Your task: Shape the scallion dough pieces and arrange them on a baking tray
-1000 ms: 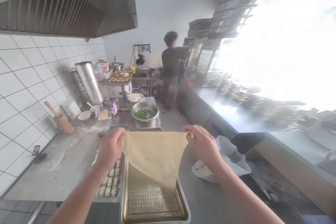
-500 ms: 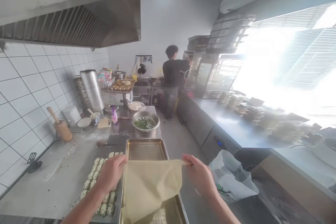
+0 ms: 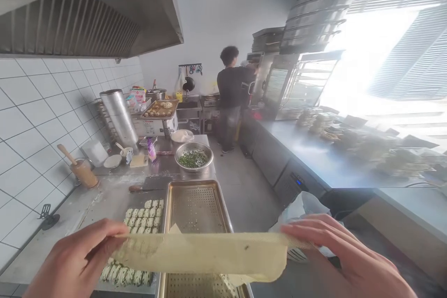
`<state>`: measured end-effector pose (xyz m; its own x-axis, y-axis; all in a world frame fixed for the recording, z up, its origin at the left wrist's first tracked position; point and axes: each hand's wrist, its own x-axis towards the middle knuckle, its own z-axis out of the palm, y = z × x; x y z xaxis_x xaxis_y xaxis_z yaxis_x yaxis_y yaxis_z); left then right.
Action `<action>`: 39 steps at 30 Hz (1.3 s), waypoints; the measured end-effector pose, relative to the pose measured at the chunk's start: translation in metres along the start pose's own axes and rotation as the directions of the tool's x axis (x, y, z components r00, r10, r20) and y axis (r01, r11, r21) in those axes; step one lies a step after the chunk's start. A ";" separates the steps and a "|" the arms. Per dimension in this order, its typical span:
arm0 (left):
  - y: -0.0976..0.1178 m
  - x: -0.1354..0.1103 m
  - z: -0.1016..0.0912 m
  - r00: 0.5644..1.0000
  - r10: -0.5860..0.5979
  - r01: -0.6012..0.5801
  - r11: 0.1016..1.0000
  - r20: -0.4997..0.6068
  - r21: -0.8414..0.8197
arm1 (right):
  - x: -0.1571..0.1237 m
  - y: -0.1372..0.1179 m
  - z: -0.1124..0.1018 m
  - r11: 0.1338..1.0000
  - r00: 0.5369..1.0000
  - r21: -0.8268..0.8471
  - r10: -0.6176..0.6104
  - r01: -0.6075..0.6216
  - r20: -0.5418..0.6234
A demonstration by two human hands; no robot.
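Between my two hands a pale yellow, thin mesh-like steamer cloth [image 3: 206,252] is stretched out, its lower part hanging down. My left hand [image 3: 78,253] pinches its left corner, and my right hand [image 3: 344,247] grips the right corner. Beneath the cloth lies a gold perforated tray [image 3: 197,200], partly covered from view; a few small crumbs dot its surface. Left of the tray, rows of uncooked dough rolls with green flecks [image 3: 145,216] rest on the metal worktable, some hidden behind my left hand and the cloth.
A steel bowl of chopped greens [image 3: 193,158] stands beyond the tray. A cleaver [image 3: 153,185] lies on the table [image 3: 115,188]. A white plastic bag [image 3: 303,207] sits at right. Another person [image 3: 230,98] stands at the back by the oven.
Both hands have lifted the cloth up toward me and moved farther apart, pulling its top edge wider. More of the tray's far part shows. The camera view has shifted slightly.
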<state>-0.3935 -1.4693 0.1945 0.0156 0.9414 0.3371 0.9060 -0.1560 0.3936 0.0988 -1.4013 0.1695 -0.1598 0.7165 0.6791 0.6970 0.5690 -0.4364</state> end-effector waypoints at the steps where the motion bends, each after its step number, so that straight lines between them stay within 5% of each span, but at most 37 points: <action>1: -0.002 0.015 0.005 0.999 -0.050 0.050 0.999 0.011 -0.008 | 0.012 0.004 0.010 0.998 0.999 0.027 0.052 -0.052 0.009; 5: -0.009 0.105 0.053 0.961 -0.252 0.267 0.952 0.113 -0.147 | 0.077 0.032 0.073 0.920 0.930 0.140 0.358 -0.367 0.087; 7: -0.012 0.153 0.077 0.964 -0.261 0.266 0.911 0.058 -0.315 | 0.111 0.047 0.103 0.885 0.908 0.200 0.406 -0.419 0.107; 10: -0.017 0.205 0.097 0.973 -0.227 0.193 0.914 -0.053 -0.357 | 0.152 0.059 0.127 0.872 0.905 0.248 0.418 -0.423 0.078; 13: -0.018 0.230 0.099 0.963 -0.211 0.142 0.925 -0.167 -0.351 | 0.173 0.059 0.126 0.874 0.914 0.288 0.405 -0.391 0.011; 17: -0.018 0.228 0.095 0.948 -0.201 0.100 0.925 -0.248 -0.366 | 0.171 0.055 0.116 0.881 0.920 0.315 0.388 -0.353 -0.053; 20: -0.025 0.201 0.103 0.948 -0.142 0.050 0.950 -0.283 -0.308 | 0.144 0.059 0.118 0.878 0.917 0.317 0.395 -0.360 -0.052; 23: -0.041 0.152 0.133 0.967 -0.091 0.028 0.968 -0.240 -0.251 | 0.090 0.074 0.138 0.868 0.911 0.304 0.412 -0.394 0.005; 33: -0.090 -0.090 0.332 0.964 -0.246 0.264 0.916 0.097 -0.301 | -0.180 0.107 0.237 0.843 0.850 0.167 0.469 -0.512 0.239; 36: -0.112 -0.133 0.377 0.933 -0.261 0.313 0.928 0.246 -0.204 | -0.234 0.110 0.248 0.848 0.842 0.116 0.479 -0.517 0.247; 39: -0.122 -0.153 0.394 0.901 -0.257 0.298 0.952 0.349 -0.069 | -0.275 0.120 0.257 0.881 0.851 0.032 0.447 -0.473 0.274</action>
<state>-0.3392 -1.4766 -0.2423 -0.0705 0.9929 -0.0960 0.8382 0.1111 0.5339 0.0466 -1.4265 -0.2209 -0.0159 0.9751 0.2213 0.6668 0.1753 -0.7243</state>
